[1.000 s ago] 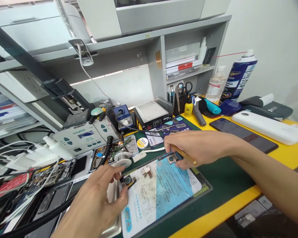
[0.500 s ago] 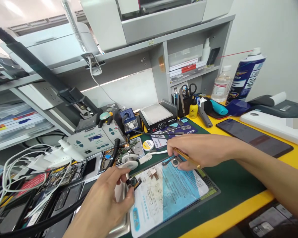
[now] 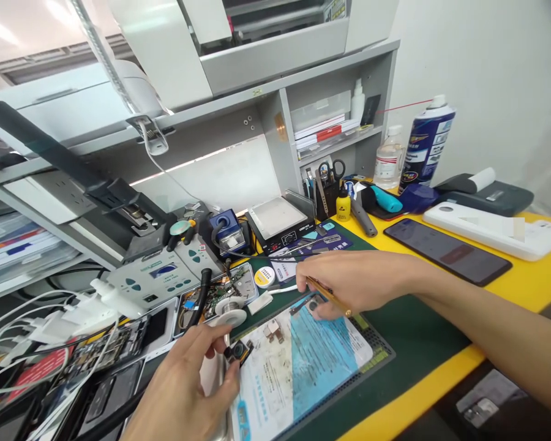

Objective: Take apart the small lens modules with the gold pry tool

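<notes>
Crowding hands (image 3: 349, 282): solder reel (image 3: 230, 317), flux tin (image 3: 264, 277)

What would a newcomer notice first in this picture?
First, the two hands over the blue and white work mat at the centre: the left hand pinches a small camera module, and the right hand holds gold tweezers. Next, the tall blue spray can at the back right of the yellow desk.
</notes>
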The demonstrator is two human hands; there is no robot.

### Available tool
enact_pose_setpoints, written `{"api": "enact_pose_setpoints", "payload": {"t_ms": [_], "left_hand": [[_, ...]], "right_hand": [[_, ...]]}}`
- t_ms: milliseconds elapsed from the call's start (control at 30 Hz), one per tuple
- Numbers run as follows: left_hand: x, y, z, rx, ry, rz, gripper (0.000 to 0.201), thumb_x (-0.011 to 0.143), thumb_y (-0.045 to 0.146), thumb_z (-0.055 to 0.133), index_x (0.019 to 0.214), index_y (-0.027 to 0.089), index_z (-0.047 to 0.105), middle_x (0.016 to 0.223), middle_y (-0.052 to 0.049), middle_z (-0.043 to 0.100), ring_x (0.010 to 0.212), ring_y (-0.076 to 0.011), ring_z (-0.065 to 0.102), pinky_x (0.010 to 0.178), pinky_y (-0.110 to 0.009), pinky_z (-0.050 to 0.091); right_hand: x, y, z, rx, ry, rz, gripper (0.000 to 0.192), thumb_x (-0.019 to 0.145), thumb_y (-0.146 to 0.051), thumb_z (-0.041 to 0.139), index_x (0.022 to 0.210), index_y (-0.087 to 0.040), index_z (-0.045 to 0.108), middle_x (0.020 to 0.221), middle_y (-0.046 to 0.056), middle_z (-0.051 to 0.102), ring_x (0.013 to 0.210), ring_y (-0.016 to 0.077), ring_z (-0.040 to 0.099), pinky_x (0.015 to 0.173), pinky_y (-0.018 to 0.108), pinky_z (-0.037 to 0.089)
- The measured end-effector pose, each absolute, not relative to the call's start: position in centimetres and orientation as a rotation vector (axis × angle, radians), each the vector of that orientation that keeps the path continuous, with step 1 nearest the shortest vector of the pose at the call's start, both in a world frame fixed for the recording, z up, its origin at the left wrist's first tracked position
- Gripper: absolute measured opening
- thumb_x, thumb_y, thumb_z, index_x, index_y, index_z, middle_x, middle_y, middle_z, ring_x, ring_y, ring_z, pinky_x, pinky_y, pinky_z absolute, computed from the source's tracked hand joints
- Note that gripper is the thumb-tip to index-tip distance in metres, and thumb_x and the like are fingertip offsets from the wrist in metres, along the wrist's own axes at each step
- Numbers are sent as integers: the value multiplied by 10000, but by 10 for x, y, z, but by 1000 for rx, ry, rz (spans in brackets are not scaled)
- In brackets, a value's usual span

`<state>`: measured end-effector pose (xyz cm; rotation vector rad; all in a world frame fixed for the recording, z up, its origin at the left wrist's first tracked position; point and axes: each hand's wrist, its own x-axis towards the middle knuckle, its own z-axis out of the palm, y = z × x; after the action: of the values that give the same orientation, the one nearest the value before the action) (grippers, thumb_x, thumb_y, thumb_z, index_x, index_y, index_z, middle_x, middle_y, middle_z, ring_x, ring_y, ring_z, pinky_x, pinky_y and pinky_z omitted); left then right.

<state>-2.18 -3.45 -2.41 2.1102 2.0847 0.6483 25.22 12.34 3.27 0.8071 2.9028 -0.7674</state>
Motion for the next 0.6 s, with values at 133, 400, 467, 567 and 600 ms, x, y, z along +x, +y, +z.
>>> {"api": "enact_pose_setpoints", "payload": {"t_ms": [133, 400, 467, 567, 600], "left_hand": [[-27, -33, -17, 2393, 1996, 559, 332, 904, 380, 596, 1216, 266, 602, 1104, -66, 672, 924, -229, 692, 735, -326, 606], [-3, -30, -24, 2538, 1792, 642, 221, 946, 274, 580, 1165, 251, 581, 1139, -88, 621, 1072, -250, 617, 893, -397, 555], [5, -28, -25, 2550, 1758, 615, 223, 947, 251, 571, 1170, 238, 572, 1146, -94, 611, 1087, -257, 591, 915, -418, 534], [13, -23, -23, 2579, 1736, 561, 259, 944, 231, 563, 1203, 227, 562, 1160, -96, 608, 1090, -268, 564, 923, -446, 505], [15, -21, -21, 2589, 1733, 540, 267, 945, 226, 559, 1211, 228, 562, 1165, -94, 610, 1090, -270, 558, 921, -452, 496]], "right_hand": [[252, 121, 38, 682, 3089, -1226, 229, 874, -338, 701, 1007, -162, 637, 867, 35, 668, 704, 150, 589, 606, 243, 420], [229, 111, 18, 840, 2846, -2406, 486, 1018, -486, 464, 723, -141, 637, 487, -21, 550, 399, 85, 465, 421, 201, 402], [223, 110, 10, 886, 2813, -2453, 485, 1010, -492, 480, 721, -142, 647, 467, -31, 539, 373, 75, 445, 398, 188, 379], [217, 108, 2, 919, 2821, -2441, 489, 1009, -490, 479, 703, -146, 644, 456, -40, 532, 362, 68, 442, 384, 176, 362], [216, 108, 1, 928, 2817, -2433, 484, 1011, -482, 476, 702, -148, 640, 458, -42, 532, 363, 68, 443, 382, 174, 360]]}}
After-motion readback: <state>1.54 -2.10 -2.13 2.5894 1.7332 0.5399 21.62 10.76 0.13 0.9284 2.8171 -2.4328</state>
